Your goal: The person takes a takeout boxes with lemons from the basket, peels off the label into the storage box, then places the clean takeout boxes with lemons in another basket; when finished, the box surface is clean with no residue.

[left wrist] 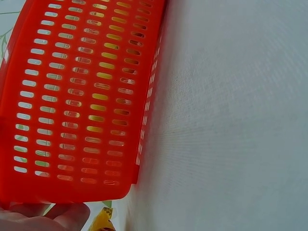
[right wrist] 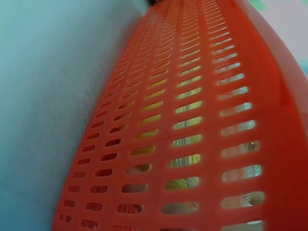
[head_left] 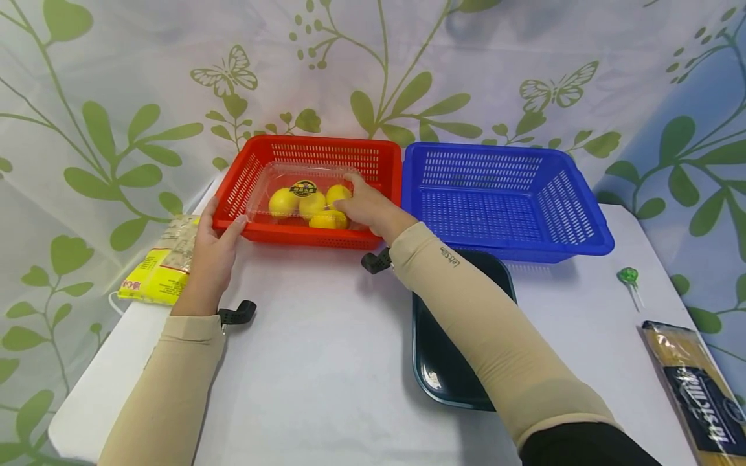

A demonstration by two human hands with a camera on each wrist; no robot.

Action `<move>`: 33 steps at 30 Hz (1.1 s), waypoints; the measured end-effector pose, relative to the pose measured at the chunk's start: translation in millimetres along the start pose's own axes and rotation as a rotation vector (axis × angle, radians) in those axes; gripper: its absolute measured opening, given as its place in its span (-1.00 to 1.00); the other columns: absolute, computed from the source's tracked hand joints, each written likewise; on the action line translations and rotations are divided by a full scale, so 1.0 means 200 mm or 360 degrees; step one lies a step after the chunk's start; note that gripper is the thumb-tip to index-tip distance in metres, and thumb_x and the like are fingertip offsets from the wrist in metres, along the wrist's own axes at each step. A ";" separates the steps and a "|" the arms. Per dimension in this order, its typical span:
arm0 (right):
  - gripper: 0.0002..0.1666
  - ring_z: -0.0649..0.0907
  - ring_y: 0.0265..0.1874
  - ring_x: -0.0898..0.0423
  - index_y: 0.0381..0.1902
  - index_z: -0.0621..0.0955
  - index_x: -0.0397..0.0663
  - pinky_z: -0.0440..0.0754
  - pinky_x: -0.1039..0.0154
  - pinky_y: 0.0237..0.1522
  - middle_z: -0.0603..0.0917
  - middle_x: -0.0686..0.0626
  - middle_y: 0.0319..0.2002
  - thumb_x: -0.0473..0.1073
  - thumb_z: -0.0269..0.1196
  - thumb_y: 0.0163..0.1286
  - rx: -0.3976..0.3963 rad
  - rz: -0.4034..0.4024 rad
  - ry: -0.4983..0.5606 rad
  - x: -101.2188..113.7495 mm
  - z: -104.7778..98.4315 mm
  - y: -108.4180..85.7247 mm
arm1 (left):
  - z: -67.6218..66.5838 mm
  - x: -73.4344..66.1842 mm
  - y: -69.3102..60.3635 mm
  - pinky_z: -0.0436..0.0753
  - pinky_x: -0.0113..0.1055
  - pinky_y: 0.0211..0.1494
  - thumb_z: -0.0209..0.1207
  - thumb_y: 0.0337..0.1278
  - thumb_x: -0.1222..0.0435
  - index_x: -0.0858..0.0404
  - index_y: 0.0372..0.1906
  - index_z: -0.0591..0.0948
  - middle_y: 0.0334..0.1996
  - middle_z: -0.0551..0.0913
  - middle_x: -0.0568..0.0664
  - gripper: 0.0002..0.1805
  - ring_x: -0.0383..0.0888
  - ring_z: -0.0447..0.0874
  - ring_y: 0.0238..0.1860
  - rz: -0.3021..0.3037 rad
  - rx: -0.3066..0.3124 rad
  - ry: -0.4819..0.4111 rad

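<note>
A red basket [head_left: 315,237] holds a clear plastic box [head_left: 262,192] with several yellow round fruits [head_left: 283,202] inside. My right hand [head_left: 373,208] reaches over the basket's front rim and grips the right end of the box between thumb and fingers. At the basket's left front corner, my left hand [head_left: 214,259] holds the rim. In the left wrist view, fingertips of the left hand [left wrist: 48,219] touch the end of the red basket [left wrist: 72,190]. The right wrist view shows the perforated side of the red basket [right wrist: 207,139]; the right hand is mostly hidden there.
A blue basket [head_left: 559,248] stands right of the red one. Partly under my right forearm lies a dark tray [head_left: 454,362]. A yellow packet [head_left: 154,275] is at the left edge; a green lollipop [head_left: 628,276] and a pasta pack [head_left: 696,395] lie on the right.
</note>
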State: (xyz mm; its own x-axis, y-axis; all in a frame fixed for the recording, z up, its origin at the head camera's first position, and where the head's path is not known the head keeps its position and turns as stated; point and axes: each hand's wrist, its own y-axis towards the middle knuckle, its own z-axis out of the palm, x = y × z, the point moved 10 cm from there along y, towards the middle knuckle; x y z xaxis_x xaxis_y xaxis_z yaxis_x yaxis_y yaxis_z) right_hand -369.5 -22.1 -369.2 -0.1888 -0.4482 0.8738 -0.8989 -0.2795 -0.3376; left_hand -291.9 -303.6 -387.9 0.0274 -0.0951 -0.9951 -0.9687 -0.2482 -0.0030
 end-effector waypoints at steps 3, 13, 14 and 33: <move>-0.08 0.56 0.15 -0.07 0.71 0.05 0.37 0.71 0.07 0.05 0.39 -0.10 0.37 -0.11 0.26 0.61 0.0004 0.0014 0.0022 -0.01 0.00 0.00 | 0.00 0.00 0.00 0.31 -0.11 0.50 0.16 0.58 0.11 -0.12 0.74 -0.10 0.68 -0.04 -0.13 -0.10 -0.06 0.00 0.62 0.0002 -0.0001 0.0010; -0.10 0.58 -0.17 -0.03 0.72 0.10 0.36 0.74 0.11 -0.07 0.38 -0.12 0.41 -0.16 0.25 0.61 -0.0035 -0.0022 0.0113 -0.01 -0.01 0.02 | 0.00 0.00 0.00 0.31 -0.10 0.51 0.16 0.58 0.11 -0.14 0.74 -0.10 0.68 -0.05 -0.15 -0.10 -0.07 0.01 0.62 -0.0026 -0.0005 0.0028; -0.11 0.58 -0.23 -0.03 0.72 0.11 0.36 0.74 0.11 -0.10 0.40 -0.13 0.38 -0.17 0.25 0.61 -0.0040 -0.0027 0.0128 -0.01 -0.01 0.02 | 0.00 0.00 0.00 0.31 -0.11 0.51 0.17 0.58 0.11 -0.15 0.74 -0.10 0.68 -0.05 -0.16 -0.10 -0.08 0.02 0.62 -0.0029 -0.0005 0.0019; -0.23 0.52 -0.51 -0.06 0.68 0.23 0.27 0.79 0.07 -0.18 0.37 -0.12 0.44 -0.22 0.18 0.65 -0.0069 -0.0021 0.0477 -0.01 -0.04 0.00 | -0.01 0.00 0.00 0.32 -0.09 0.50 0.22 0.53 0.07 -0.17 0.74 -0.07 0.68 -0.02 -0.13 -0.08 -0.08 0.04 0.60 -0.0054 -0.0014 -0.0019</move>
State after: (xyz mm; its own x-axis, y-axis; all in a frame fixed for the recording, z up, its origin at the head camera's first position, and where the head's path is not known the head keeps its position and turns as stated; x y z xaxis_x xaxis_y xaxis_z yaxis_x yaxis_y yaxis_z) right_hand -371.9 -15.4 -367.9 -0.2797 -0.1724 0.9445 -0.9167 -0.2443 -0.3161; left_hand -292.2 -305.4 -388.2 0.0570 -0.0748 -0.9956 -0.9651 -0.2595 -0.0358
